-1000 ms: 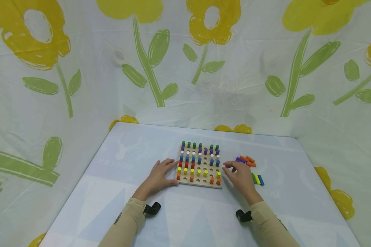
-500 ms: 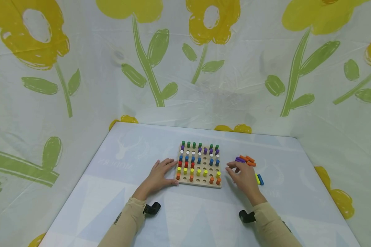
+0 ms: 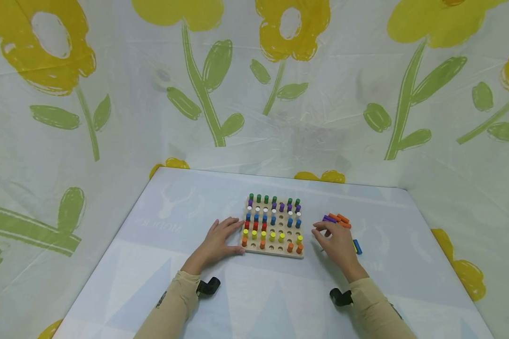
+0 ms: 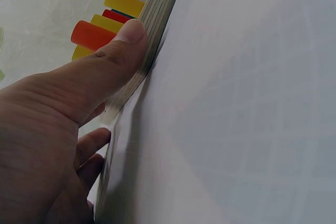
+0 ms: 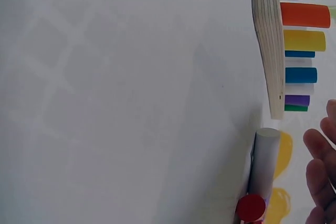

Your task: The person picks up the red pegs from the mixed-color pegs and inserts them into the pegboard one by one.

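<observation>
A wooden pegboard (image 3: 275,253) bears rows of coloured pegs, orange at the front through to green at the back. Some holes are bare. My left hand (image 3: 218,242) rests at its front left corner; the thumb (image 4: 118,51) touches the front edge in the left wrist view, with the other fingers along the left side. To the board's right, my right hand (image 3: 337,245) hovers with loosely bent fingers. No peg shows between those fingers (image 5: 317,142) in the right wrist view. Near them lie a white peg (image 5: 265,156) and a red peg (image 5: 251,207).
Loose orange pegs (image 3: 343,219) and purple pegs (image 3: 329,218) lie beyond my right hand. A blue peg (image 3: 357,246) shows beside it, with a sliver of yellow; the hand hides others. The pale table (image 3: 254,301) meets a flower-printed sheet (image 3: 314,132) at the back.
My right hand has drifted a little to the right, away from the board, and now covers the green peg and most of the yellow one. The left hand and board have stayed put.
</observation>
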The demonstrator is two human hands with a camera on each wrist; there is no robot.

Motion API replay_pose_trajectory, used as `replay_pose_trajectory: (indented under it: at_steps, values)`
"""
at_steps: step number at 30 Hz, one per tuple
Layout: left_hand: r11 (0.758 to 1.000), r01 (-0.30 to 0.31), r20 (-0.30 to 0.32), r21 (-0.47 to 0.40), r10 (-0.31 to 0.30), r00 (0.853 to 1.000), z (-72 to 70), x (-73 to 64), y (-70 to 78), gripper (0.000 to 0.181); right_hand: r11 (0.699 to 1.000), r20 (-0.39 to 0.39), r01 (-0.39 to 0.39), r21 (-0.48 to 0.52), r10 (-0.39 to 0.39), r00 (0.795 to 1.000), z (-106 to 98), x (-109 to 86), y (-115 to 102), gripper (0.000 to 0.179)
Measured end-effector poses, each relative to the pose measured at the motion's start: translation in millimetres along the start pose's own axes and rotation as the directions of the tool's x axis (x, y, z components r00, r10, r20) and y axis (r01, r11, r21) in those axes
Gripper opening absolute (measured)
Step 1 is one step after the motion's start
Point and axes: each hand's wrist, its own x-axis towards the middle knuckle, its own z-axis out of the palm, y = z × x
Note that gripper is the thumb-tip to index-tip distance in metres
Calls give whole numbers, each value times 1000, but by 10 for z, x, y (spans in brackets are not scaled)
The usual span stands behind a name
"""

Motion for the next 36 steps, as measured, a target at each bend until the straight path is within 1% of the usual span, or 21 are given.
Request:
replay_pose_trajectory:
  at_steps: [13,23,31,36]
  values:
    - [1000,3,2,-5,-3,1000,-5,-5,3,91,998,26,-53,-19,54,998,-23,-1,89,23]
    - [1000,17,8,-7,-17,1000,-7,-6,11,91,998,27,-51,-32,52,998,-82,-30,161,26]
    - [1000,9,1,2,-9,1000,4,-1,-6,91,996,41,-77,-54,79,996,-123,-40,217,28]
    - [1000,4,-2,3,-4,1000,14,0,-12,91,995,29,-75,-67,77,997,-144,-54,254,27]
